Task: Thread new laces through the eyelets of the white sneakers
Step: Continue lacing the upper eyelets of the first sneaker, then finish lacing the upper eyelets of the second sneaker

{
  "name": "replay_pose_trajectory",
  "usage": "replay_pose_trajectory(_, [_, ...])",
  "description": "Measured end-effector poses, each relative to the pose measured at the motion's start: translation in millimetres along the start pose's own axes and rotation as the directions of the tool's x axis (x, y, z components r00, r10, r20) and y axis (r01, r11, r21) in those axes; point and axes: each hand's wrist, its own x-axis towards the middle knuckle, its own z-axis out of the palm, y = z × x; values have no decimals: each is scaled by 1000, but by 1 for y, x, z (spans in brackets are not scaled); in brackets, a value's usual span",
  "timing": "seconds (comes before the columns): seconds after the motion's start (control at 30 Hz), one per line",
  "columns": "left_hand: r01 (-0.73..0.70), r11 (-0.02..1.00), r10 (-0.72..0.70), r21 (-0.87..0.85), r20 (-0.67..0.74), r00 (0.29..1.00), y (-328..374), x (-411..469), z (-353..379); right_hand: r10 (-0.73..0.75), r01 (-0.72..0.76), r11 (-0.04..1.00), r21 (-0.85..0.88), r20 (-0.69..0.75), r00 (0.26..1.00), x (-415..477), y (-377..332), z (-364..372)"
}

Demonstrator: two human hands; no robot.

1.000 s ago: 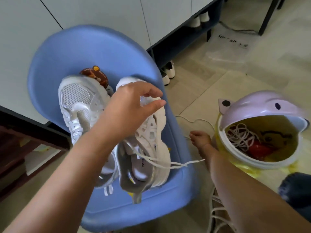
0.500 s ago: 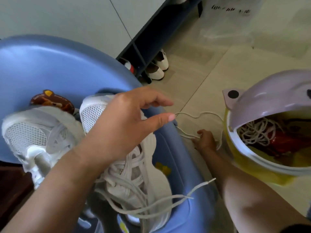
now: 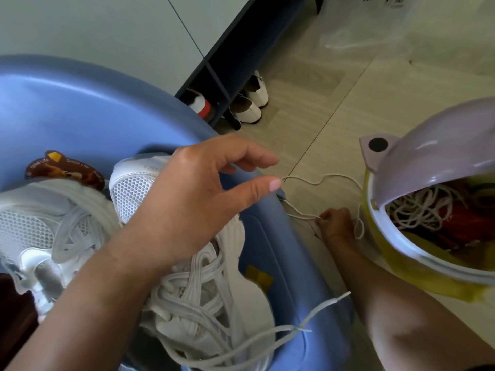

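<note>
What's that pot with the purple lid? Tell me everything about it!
The pot looks plastic: yellow wall, white rim, lilac lid, tilted open, with an ear bearing a black dot. Inside lie tangled white laces and something red. It stands on the floor by the blue chair, with the right hand pinching a thin lace beside it.

Left sneaker (image 3: 34, 231) & rt sneaker (image 3: 235, 298), white mesh, lie side by side on blue chair (image 3: 80, 108) seat, toes twd its back. Rt one's flat laces (image 3: 187, 309) loose, tangled, tips past seat's rt edge. Thin lace (image 3: 296, 177) snakes over floor beside that edge.
</note>
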Motion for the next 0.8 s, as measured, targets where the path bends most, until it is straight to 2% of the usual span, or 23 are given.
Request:
replay_pose_trajectory(0.13, [42,996,-43,-75,-17,999,5,-2,-3,7,-5,963,271,-6,1000,-10,-39,-11])
replay_pose_trajectory(0.23, [85,979,-95,-183,-48,994,7,-9,-6,-28,8,866,500,33,999,-29,-83,-29])
replay_pose_trajectory(0.33, [98,981,-117,-166,-107,987,5,-24,-6,-87,54,782,621,23,996,-61,-119,-63])
replay_pose_trajectory(0.4, [103,983,-124,-150,-142,982,6,-36,-5,-126,119,788,604,-30,992,-86,-135,-97])
replay_pose_trajectory(0.5, [93,978,-124,-188,-161,979,19,-52,-5,-261,260,846,466,-63,963,-135,-158,-159])
replay_pose_trajectory(0.6, [93,954,-151,-284,-189,970,36,-68,-10,-461,406,822,399,47,886,-201,-189,-214])
replay_pose_trajectory(0.7, [102,896,-195,-432,-177,965,48,-88,-20,-585,501,782,370,158,796,-265,-214,-248])
replay_pose_trajectory(0.8, [89,844,-197,-528,-151,969,58,-113,-34,-674,537,719,441,254,694,-310,-231,-269])
